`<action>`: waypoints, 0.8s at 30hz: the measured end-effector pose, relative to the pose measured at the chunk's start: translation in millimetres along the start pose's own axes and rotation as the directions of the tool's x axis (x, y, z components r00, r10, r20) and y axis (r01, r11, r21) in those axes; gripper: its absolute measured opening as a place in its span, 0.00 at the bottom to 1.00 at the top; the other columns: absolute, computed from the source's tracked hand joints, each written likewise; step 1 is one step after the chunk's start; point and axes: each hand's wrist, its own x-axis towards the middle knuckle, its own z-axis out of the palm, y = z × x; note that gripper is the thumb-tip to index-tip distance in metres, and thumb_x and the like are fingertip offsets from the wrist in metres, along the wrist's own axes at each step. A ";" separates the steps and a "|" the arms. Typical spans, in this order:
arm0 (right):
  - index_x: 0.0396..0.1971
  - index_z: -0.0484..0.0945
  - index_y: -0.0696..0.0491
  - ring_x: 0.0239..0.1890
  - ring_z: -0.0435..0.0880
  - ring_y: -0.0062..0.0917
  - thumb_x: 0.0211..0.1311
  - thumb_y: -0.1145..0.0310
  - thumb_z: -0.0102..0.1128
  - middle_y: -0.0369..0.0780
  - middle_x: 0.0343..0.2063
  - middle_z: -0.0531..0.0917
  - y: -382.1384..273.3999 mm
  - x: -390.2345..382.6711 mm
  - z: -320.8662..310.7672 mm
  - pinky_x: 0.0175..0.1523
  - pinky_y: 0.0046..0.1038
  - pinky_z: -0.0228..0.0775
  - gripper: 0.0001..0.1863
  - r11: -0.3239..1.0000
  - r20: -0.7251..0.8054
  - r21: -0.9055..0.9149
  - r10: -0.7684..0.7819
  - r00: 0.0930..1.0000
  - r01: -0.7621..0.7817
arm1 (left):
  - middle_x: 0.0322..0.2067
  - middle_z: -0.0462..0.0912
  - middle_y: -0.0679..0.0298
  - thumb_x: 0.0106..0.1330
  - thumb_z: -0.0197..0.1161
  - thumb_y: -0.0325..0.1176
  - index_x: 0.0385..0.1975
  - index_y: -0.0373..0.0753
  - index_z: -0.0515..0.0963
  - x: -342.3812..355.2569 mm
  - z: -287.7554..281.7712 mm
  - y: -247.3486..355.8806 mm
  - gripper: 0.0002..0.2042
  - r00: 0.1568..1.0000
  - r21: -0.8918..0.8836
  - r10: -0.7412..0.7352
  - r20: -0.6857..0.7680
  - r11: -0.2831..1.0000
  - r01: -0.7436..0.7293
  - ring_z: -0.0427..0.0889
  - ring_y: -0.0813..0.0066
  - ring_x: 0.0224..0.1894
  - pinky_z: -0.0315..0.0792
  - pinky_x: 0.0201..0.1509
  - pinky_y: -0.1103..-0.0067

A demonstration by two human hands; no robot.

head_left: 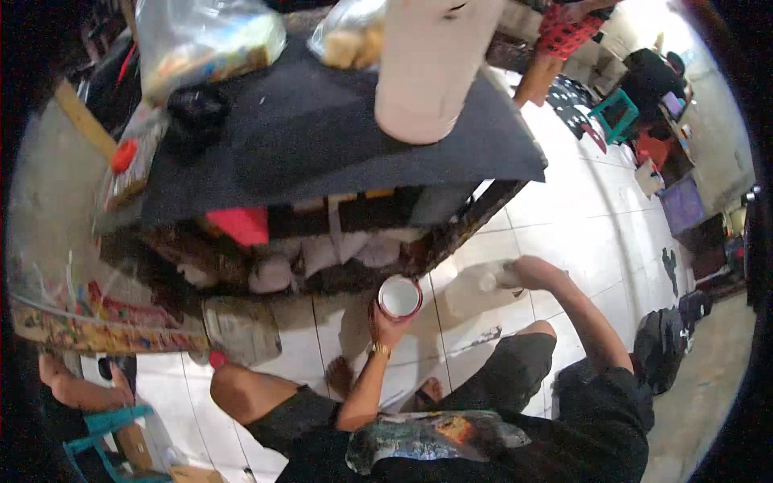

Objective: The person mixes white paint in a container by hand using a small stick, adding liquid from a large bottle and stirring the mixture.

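My left hand (390,324), with a gold-coloured watch on its wrist, is wrapped round a cup (400,299) with a red rim and a white inside. The cup's mouth faces up at me; I cannot tell whether anything is in it. To its right, my right hand (533,274) is closed at the top of a pale, see-through plastic jug (475,294). The jug is apart from the cup, over the white tiles, and its outline is blurred. Whether it touches the floor I cannot tell.
Ahead stands a black-topped table (306,153) with filled shelves below. On it are a tall pale container (431,72) and a plastic bag (213,48). A clear tub (241,330) sits left on the floor. Other people are at the left and far right, near a green stool (616,113).
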 end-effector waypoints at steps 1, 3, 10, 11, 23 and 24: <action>0.32 0.82 0.55 0.34 0.82 0.46 0.56 0.49 0.65 0.46 0.29 0.85 8.3 -9.7 -9.4 0.43 0.41 0.73 0.21 0.993 0.061 0.102 0.054 0.997 -0.060 | 0.48 0.80 0.49 0.37 0.82 0.44 0.55 0.34 0.69 1.9 1.2 15.5 0.42 0.998 -0.046 0.059 -0.012 0.997 -0.059 0.80 0.52 0.51 0.74 0.52 0.65; 0.34 0.84 0.54 0.36 0.83 0.45 0.55 0.49 0.67 0.47 0.30 0.85 31.7 -21.7 -2.6 0.45 0.40 0.73 0.21 0.967 0.116 0.221 0.104 0.988 -0.128 | 0.48 0.80 0.49 0.37 0.82 0.44 0.54 0.34 0.69 -3.6 0.9 19.0 0.43 0.992 -0.081 0.127 -0.008 0.989 -0.127 0.80 0.53 0.51 0.74 0.52 0.65; 0.34 0.84 0.55 0.35 0.85 0.27 0.56 0.69 0.65 0.41 0.28 0.86 73.9 -28.7 -99.5 0.43 0.30 0.76 0.07 0.942 -0.353 0.335 0.126 0.927 -0.001 | 0.50 0.79 0.50 0.37 0.82 0.43 0.58 0.34 0.67 -17.0 5.5 20.0 0.45 0.999 0.116 0.040 0.018 0.992 -0.042 0.80 0.55 0.51 0.74 0.54 0.65; 0.32 0.84 0.57 0.29 0.83 0.24 0.58 0.73 0.62 0.41 0.27 0.85 40.0 -23.4 -147.9 0.37 0.29 0.74 0.05 0.978 -0.651 0.193 0.188 0.735 -0.079 | 0.50 0.79 0.51 0.37 0.82 0.43 0.58 0.34 0.66 -18.5 1.0 15.5 0.46 0.999 0.196 -0.032 0.014 0.980 0.029 0.79 0.55 0.51 0.73 0.55 0.64; 0.30 0.86 0.57 0.29 0.84 0.35 0.44 0.54 0.71 0.48 0.26 0.85 -83.9 128.3 -341.3 0.38 0.35 0.76 0.20 0.983 -0.666 0.156 0.029 0.745 0.101 | 0.54 0.75 0.49 0.36 0.82 0.50 0.58 0.35 0.69 -18.1 24.1 -101.0 0.46 0.999 0.056 0.036 0.028 0.998 -0.038 0.75 0.50 0.55 0.71 0.57 0.61; 0.30 0.86 0.58 0.35 0.86 0.41 0.41 0.51 0.73 0.52 0.31 0.86 -88.8 130.8 -334.9 0.44 0.37 0.78 0.24 0.987 -0.668 0.143 0.043 0.743 0.071 | 0.54 0.75 0.49 0.36 0.82 0.49 0.58 0.35 0.68 -19.8 21.3 -101.7 0.47 0.999 0.034 -0.008 0.044 0.999 0.007 0.75 0.51 0.56 0.71 0.57 0.61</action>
